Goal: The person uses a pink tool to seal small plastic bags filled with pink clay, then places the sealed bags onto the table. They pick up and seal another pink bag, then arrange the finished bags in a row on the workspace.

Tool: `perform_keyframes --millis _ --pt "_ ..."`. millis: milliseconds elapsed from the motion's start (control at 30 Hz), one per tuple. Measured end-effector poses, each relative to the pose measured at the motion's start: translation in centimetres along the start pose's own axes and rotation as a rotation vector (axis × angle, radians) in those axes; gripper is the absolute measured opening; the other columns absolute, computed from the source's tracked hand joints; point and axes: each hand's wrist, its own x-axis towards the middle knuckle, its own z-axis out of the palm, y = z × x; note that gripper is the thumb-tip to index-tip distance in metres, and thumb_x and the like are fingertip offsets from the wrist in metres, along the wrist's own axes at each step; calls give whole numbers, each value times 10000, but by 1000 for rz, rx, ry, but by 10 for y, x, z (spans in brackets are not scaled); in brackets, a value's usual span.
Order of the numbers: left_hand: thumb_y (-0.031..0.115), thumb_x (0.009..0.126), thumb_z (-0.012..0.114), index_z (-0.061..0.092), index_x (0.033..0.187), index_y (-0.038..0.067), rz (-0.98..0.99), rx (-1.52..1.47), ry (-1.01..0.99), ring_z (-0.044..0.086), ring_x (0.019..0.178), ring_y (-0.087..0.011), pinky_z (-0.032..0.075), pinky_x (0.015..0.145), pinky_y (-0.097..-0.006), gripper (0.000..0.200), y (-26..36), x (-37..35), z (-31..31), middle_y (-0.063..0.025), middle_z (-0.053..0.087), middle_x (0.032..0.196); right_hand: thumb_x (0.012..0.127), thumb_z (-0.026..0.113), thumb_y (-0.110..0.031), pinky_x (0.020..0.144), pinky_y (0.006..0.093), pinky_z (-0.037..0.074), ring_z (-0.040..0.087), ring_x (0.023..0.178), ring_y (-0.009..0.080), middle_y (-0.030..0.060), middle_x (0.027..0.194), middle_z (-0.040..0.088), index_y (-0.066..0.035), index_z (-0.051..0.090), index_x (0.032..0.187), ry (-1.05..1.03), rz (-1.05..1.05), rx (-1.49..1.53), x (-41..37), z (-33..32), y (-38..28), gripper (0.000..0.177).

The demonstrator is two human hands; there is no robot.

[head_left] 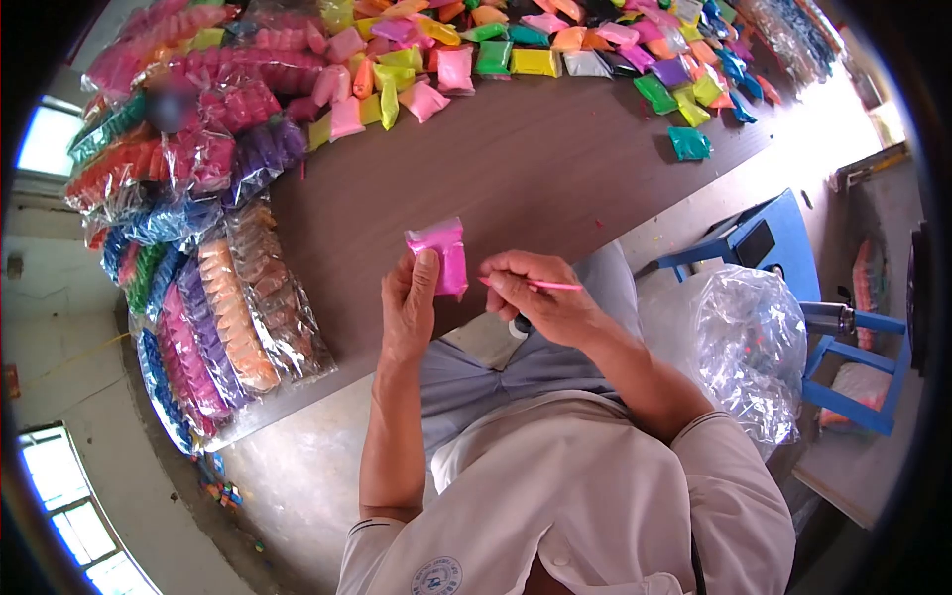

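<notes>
In the head view, my left hand [409, 305] is closed on a bright pink packet [451, 266] in clear wrapping, thumb across its front. It is held upright over the near edge of the brown table [367, 193]. Just to the right, my right hand [543, 296] pinches a thin pink stick [557, 286]. One end of the stick points toward the packet and the other sticks out past the fingers. A small gap shows between the right fingertips and the packet.
Loose coloured packets [535, 62] spread over the far side of the table, with one teal packet [690, 144] apart at right. Bagged rows of packets [233, 307] pile up along the left. A clear plastic bag [746, 347] and blue stools [783, 248] stand at right.
</notes>
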Motion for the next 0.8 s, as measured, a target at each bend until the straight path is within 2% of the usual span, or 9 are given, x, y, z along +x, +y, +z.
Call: perform_keyframes --millis 67,167,233,300,367,467,600,667,800 --pt "392 1074 528 678 1026 5 -7 -7 23 582 739 -70 467 661 -243 417 1 -1 5 4 668 823 1029 627 -240 618 237 494 599 694 76 39 783 652 18 674 1068 26 48 85 2 11 -1 265" --pt "364 1069 549 674 1044 13 76 78 48 586 738 -71 471 649 -248 373 -2 -2 9 11 665 821 969 709 -191 553 251 413 507 649 43 -15 692 578 19 679 938 102 -119 -239 5 24 -2 214" --pt "350 1064 566 676 1049 23 144 120 77 575 715 -61 467 622 -242 346 -3 -3 13 20 657 817 963 703 -158 567 249 434 525 664 44 -11 715 596 23 678 957 110 -101 -229 9 27 1 183" --pt "357 1063 567 678 1035 29 91 41 95 566 700 -53 460 609 -235 347 2 -3 18 24 652 807 956 698 -125 581 246 455 543 679 45 -7 737 614 27 676 975 118 -84 -220 13 27 8 154" --pt "364 1061 567 680 1021 36 36 -37 114 557 685 -45 452 596 -227 349 3 -4 17 28 648 796 961 654 -87 674 250 527 616 758 71 24 828 672 32 676 1023 52 -148 -1 16 25 14 136" --pt "378 1058 570 681 994 46 21 -38 57 532 651 -32 428 570 -216 356 -3 -4 8 32 641 778 949 589 -46 728 270 547 646 783 101 74 862 706 57 658 948 13 -49 -25 17 21 8 124" --pt "405 1061 553 680 992 56 39 27 41 518 629 -30 405 552 -216 378 -2 -3 7 35 638 749 951 541 -47 773 268 558 663 812 102 72 913 720 51 685 1008 -11 -56 84 15 15 9 184" --pt "415 1063 545 682 994 58 22 22 46 513 624 -30 399 549 -215 389 1 -2 8 37 635 741 977 545 -98 840 312 572 688 905 151 97 1001 722 41 688 1135 -117 8 145 17 7 3 254" --pt "431 1068 524 686 985 61 29 24 49 511 619 -33 390 547 -210 412 3 -2 10 40 627 726 995 558 -135 826 309 571 687 899 150 104 999 724 38 695 1129 -147 -15 235 19 4 6 258"
